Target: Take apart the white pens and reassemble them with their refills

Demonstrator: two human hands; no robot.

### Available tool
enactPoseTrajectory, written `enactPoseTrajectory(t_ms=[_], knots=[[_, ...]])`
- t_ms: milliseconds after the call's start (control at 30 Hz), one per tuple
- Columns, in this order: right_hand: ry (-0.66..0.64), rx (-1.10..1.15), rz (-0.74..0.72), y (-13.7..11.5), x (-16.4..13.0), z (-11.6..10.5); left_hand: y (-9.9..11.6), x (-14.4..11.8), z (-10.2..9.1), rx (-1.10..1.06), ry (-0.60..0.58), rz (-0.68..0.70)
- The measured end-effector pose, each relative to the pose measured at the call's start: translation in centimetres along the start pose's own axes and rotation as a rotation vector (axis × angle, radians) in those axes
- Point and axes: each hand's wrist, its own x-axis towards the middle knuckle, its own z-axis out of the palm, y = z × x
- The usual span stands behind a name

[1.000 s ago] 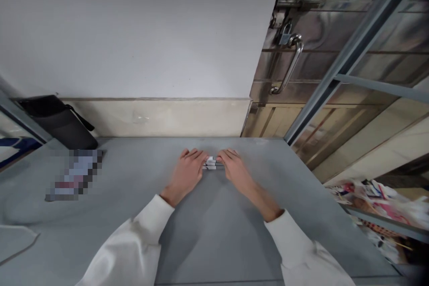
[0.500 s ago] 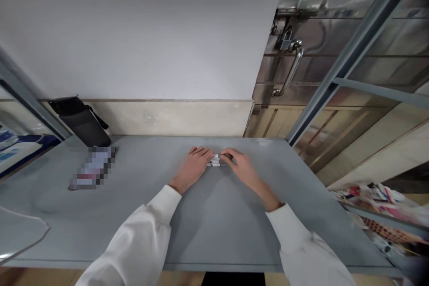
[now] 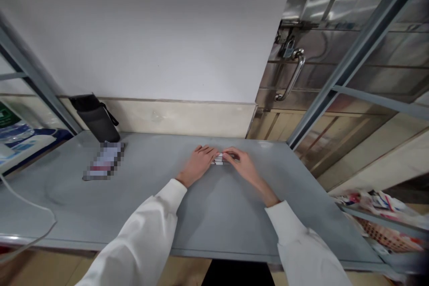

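Reaching forward from the near edge, two white sleeves (image 3: 140,237) lie over the grey bench (image 3: 214,214). Left hand (image 3: 197,165): palm down, fingers nearly flat and pointing right, tips touching the left end of a small white stack (image 3: 219,159). Right hand (image 3: 241,166): palm down, fingers curled lightly over the stack's right end, tips on top of it. Neither hand is closed around the stack (it rests on the bench, pinned between the two sets of fingertips). Stack: a few thin white pieces with dark edges, lying flat at mid-bench, towards the far side; what they are cannot be told. Left of the hands, well apart: a blurred flat item (image 3: 103,166), and just behind it a black pouch (image 3: 95,118) leaning on the wall skirting. Near left edge: a white cable (image 3: 30,208). Far right: a steel door with a handle (image 3: 292,78) and a padlock (image 3: 288,47).
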Motion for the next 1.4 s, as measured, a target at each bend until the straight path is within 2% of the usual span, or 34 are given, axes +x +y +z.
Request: enactPoseTrajectory(t_ms=[67,200,333,500,633,933,1033,1200,1400], knots=[[-0.001,0.016,0.026,0.0,0.0,0.0,0.1,0.0,-0.1,0.006,-0.006,-0.002],[0.046,0.035,-0.018,-0.1,0.1,0.2,0.1,0.0,-0.3,0.002,-0.003,-0.023],[0.04,0.084,0.054,-0.1,0.1,0.4,0.1,0.0,-0.3,-0.008,-0.005,-0.026],[0.06,0.062,-0.015,-0.1,0.1,0.4,-0.3,-0.1,0.2,-0.021,-0.001,-0.015],[0.059,0.069,0.037,-0.3,0.3,0.4,-0.4,-0.1,0.6,-0.078,0.013,-0.029],[0.094,0.059,-0.105,-0.9,0.3,-0.3,-0.7,-0.4,0.9,-0.294,-0.023,-0.144],[0.102,0.095,-0.067,-0.9,0.4,-0.5,-0.5,-0.4,0.3,-0.37,-0.004,-0.162],[0.112,0.157,-0.005,-0.9,0.4,-0.8,0.0,-0.2,-0.7,-0.542,0.063,-0.114],[0.162,0.178,0.105,-0.8,0.4,-1.1,-0.4,-0.2,-0.5,-0.564,0.116,-0.091]])
